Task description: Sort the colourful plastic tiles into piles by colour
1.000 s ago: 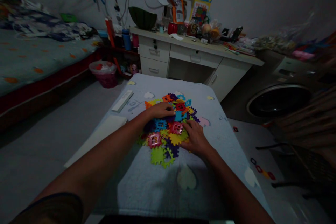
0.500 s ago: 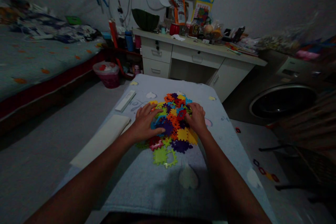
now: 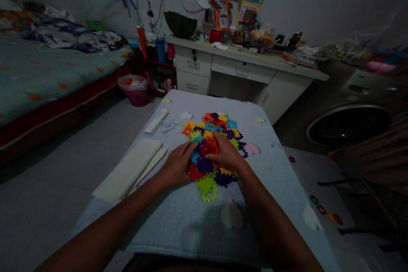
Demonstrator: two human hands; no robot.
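A pile of colourful plastic interlocking pieces (image 3: 205,182) with toothed edges lies on the cloth-covered table (image 3: 178,225). At the pile's left side is my left hand (image 3: 179,163), its fingers bent and apart, the tips touching blue pieces. My right hand (image 3: 225,152) reaches in from the right, with thumb and fingers round a red piece (image 3: 208,148) that sits between both hands. Purple, orange and yellow pieces lie partly hidden under the right hand. Closest to me are lime-green pieces, one solid and one frame-shaped.
Left on the table are a folded pale cloth or paper (image 3: 130,170) and a narrow white box (image 3: 156,121). A cluttered desk (image 3: 194,60) stands behind, a washing machine (image 3: 353,93) right. Several pieces (image 3: 330,216) lie on the floor near a chair.
My right hand has moved left and toward me with the red piece. My left hand has drawn closer to me, its fingers less spread. The view has shifted slightly.
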